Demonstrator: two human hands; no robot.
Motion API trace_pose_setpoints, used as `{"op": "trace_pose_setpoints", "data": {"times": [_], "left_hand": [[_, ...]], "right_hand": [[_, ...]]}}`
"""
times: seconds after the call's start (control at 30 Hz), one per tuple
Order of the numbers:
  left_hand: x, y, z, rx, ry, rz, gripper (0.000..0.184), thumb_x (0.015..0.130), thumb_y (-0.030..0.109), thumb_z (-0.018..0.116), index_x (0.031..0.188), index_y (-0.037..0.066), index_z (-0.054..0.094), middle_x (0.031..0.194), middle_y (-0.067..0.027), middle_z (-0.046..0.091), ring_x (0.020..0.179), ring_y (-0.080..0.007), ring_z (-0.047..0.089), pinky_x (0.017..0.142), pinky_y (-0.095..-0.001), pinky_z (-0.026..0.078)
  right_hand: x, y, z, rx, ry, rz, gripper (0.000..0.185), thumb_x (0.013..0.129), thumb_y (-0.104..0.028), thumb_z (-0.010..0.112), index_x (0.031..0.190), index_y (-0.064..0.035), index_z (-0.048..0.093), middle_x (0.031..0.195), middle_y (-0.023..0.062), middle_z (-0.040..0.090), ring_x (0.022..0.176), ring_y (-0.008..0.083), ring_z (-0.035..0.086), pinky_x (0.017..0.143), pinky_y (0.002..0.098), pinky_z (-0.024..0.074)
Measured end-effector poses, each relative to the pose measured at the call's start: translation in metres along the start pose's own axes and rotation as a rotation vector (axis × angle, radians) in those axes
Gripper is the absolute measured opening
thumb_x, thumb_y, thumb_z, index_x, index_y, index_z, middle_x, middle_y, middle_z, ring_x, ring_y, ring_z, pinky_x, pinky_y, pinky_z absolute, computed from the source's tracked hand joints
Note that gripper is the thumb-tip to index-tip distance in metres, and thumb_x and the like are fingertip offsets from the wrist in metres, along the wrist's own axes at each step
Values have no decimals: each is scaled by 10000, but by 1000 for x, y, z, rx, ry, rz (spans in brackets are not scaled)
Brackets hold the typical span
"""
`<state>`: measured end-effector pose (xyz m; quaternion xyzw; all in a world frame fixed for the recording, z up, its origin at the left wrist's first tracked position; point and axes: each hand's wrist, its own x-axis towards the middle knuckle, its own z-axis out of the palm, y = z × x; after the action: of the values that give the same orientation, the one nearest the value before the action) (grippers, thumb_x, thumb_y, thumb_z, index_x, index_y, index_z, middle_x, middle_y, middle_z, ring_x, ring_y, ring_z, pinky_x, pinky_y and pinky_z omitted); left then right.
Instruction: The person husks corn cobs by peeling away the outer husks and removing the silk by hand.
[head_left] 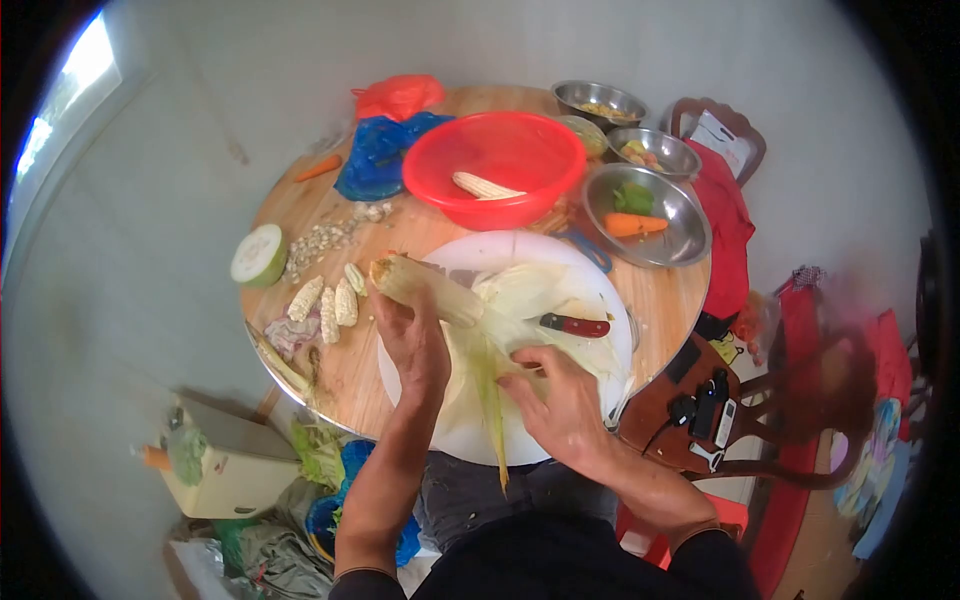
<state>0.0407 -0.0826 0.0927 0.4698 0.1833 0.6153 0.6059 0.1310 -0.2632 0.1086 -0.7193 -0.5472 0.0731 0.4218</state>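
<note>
My left hand point(415, 340) is wrapped round an ear of corn point(430, 288) in pale husk, its stem end tilted up to the left. A strip of green husk point(490, 390) hangs down from it over the white board point(450, 430). Just right of that strip, my right hand point(560, 405) has its thumb and forefinger bent and apart, with nothing seen between them. Loose husks point(535, 290) lie on the board, and a knife with a red handle point(583, 326) rests on them.
A red basin point(495, 135) holding a peeled cob point(485, 187) stands behind the board. Steel bowls point(690, 225) are at the back right. Small cobs point(330, 315), garlic point(320, 240), a cut gourd point(258, 255) and a blue bag point(380, 155) are on the left.
</note>
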Motion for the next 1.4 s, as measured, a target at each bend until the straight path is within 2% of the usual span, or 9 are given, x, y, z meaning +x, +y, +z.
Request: {"op": "trace_pose_setpoints", "data": {"times": [0.07,0.3,0.5,0.6,0.9,1.07,1.17,1.27,1.4], "left_hand": [[-9,-1,8,-14,-55,97,306,1049,132,527,1334,31,482,1300,-142,580,1145,-256,595,1002,-419,495],[-26,1,7,108,-260,180,523,983,98,643,1412,37,350,1223,-92,591,1152,-190,579,1011,-345,464],[-4,7,0,153,-174,37,266,1057,227,543,1223,20,542,1122,-98,607,1064,-209,597,955,-371,482],[22,12,-11,-149,-181,-318,232,1059,261,554,1161,53,564,1049,-80,616,987,-228,609,930,-414,508],[45,-20,-18,-278,88,-696,386,1066,343,540,1204,-18,535,1020,-97,597,909,-197,613,818,-353,520],[16,4,10,-62,-25,-462,325,1042,271,582,1189,-14,534,1026,-78,604,917,-176,613,808,-333,515],[10,16,17,112,-142,-334,275,1028,212,588,1185,-6,533,1031,-66,609,927,-157,608,807,-316,507],[5,15,20,115,-206,-293,255,1022,186,588,1185,-3,535,1038,-63,613,931,-146,604,806,-308,503],[11,22,15,85,-179,-290,259,1042,214,559,1178,-6,545,1052,-76,611,938,-151,605,810,-315,506]], "right_hand": [[11,3,15,153,-75,255,600,913,-368,721,1298,64,562,1195,289,659,1118,433,643,970,471,490],[44,22,39,503,-179,288,526,951,-358,674,1241,75,604,1164,310,658,1130,440,628,963,450,480],[48,41,36,339,-213,260,357,998,-270,594,1081,76,630,961,310,667,951,439,653,880,467,484],[49,39,25,176,-315,128,334,1003,-254,574,1024,77,615,925,334,637,895,471,631,822,492,469],[40,37,13,82,-332,69,319,992,-247,566,942,66,601,854,316,627,849,490,615,769,520,466],[35,-12,-37,-449,-436,71,369,922,-316,701,935,45,622,863,260,648,823,447,631,746,494,505],[33,-17,-39,-500,70,-157,351,859,-303,759,953,21,664,971,205,686,847,390,666,755,488,528],[51,7,-23,-457,68,-428,301,825,-241,776,978,5,695,1045,159,697,859,353,684,745,461,543],[50,35,-7,-385,-62,-382,277,833,-182,758,1024,12,704,993,144,699,850,336,690,708,421,555]]}}
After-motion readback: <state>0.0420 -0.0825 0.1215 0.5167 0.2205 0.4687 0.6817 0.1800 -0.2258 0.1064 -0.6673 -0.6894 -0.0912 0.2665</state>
